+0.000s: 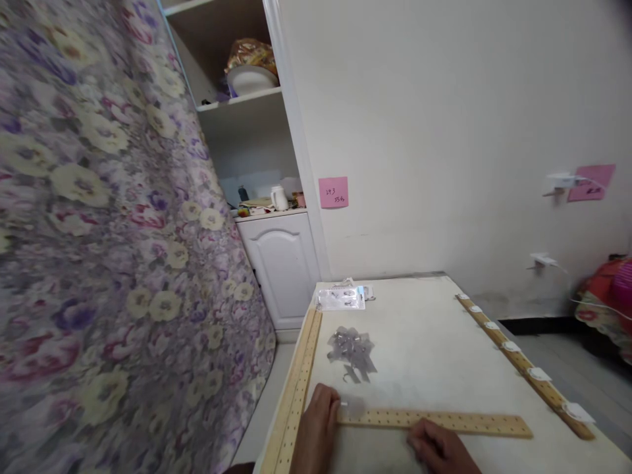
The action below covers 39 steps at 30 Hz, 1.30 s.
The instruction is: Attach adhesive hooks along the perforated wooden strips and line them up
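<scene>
My left hand (316, 428) rests on the white table (434, 342) at the left end of a perforated wooden strip (444, 421), fingers curled and pinching a small whitish piece against the strip's end. My right hand (439, 449) lies on the strip's middle with its fingers folded down, pressing it to the table. A heap of small clear plastic bags (351, 352) sits just beyond the strip.
More perforated strips lie along the left edge (296, 388) and the right edge (523, 365), the right one carrying white clips. A clear packet (342, 298) lies at the far edge. A floral curtain (108, 250) hangs left; a white cabinet (284, 263) stands behind.
</scene>
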Motion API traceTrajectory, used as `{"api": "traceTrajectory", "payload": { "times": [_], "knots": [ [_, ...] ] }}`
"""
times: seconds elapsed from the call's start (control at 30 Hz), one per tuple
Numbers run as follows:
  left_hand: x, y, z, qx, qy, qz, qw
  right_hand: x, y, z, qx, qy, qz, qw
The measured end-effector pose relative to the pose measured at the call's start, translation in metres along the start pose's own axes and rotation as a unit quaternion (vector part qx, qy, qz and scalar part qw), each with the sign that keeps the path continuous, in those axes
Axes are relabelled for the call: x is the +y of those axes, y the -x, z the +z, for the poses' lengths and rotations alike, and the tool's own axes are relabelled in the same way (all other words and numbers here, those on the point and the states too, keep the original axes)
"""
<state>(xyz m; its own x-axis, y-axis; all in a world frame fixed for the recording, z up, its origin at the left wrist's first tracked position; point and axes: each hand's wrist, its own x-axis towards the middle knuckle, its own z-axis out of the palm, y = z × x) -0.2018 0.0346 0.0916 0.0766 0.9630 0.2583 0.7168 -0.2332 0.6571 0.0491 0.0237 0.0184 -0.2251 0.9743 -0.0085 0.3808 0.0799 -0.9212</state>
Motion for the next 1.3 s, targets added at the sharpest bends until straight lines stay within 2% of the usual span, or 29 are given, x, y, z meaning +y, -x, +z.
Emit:
{"api": "traceTrajectory", "payload": {
  "times": [0.13,0.23,0.37,0.57,0.67,0.8,0.93,1.17,1.23,1.3],
  "knots": [
    [0.023,0.01,-0.001,-0.061,0.039,0.044,0.996,-0.032,-0.019,-0.011,0.031,-0.102,-0.041,0.993],
    [0.032,0.013,0.001,-0.094,0.06,0.066,0.992,-0.05,-0.03,-0.003,-0.009,-0.157,-0.032,0.987],
    [0.033,0.015,0.001,-0.123,0.086,0.086,0.985,-0.055,-0.032,0.021,-0.078,-0.255,0.02,0.964],
    [0.034,0.018,0.002,-0.143,0.123,0.085,0.978,-0.055,-0.023,0.035,-0.109,-0.326,0.028,0.938],
    [0.032,0.021,0.009,-0.112,0.159,0.052,0.98,-0.052,-0.023,0.038,-0.086,-0.334,0.027,0.938],
    [0.017,0.031,0.027,-0.065,0.247,-0.061,0.965,-0.048,-0.026,0.041,-0.049,-0.313,0.033,0.948],
    [-0.001,0.04,0.043,-0.095,0.361,-0.147,0.916,-0.044,-0.028,0.045,-0.041,-0.283,0.035,0.958],
    [-0.006,0.04,0.056,-0.111,0.433,-0.241,0.862,-0.045,-0.031,0.052,-0.051,-0.251,-0.012,0.967],
    [-0.009,0.041,0.059,-0.121,0.444,-0.249,0.852,-0.045,-0.03,0.053,-0.042,-0.234,-0.007,0.971],
    [-0.013,0.042,0.059,-0.111,0.434,-0.26,0.856,-0.043,-0.027,0.053,-0.036,-0.216,-0.003,0.976]
  ]
}}
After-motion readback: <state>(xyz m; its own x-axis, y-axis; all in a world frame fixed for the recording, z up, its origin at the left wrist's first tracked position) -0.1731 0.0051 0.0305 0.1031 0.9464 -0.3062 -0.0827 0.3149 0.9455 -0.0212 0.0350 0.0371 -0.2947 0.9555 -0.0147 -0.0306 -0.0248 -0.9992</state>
